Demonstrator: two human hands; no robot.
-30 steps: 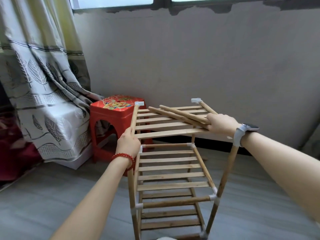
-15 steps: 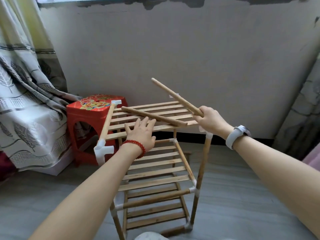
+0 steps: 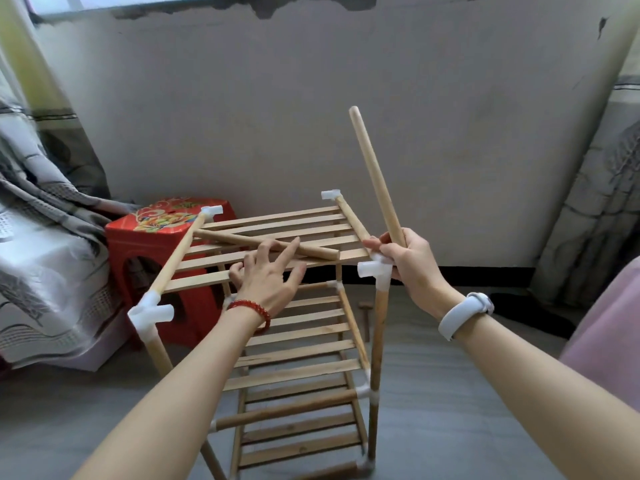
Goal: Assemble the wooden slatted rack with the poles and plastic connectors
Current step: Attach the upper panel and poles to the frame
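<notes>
Above the rack's [image 3: 277,233] top shelf, the right hand [image 3: 408,261] grips a near-upright pole [image 3: 375,174] while the left hand [image 3: 268,275] hovers with fingers spread over a loose pole [image 3: 242,239].

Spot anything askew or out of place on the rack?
Yes. A loose pole lies diagonally across the top shelf slats, joined to nothing. The front corner connectors have empty sockets. The right hand holds another pole.

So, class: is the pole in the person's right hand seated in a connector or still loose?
Loose. The right hand grips the pole near its lower end, tilted above the near-right connector, whose sockets look empty.
</notes>
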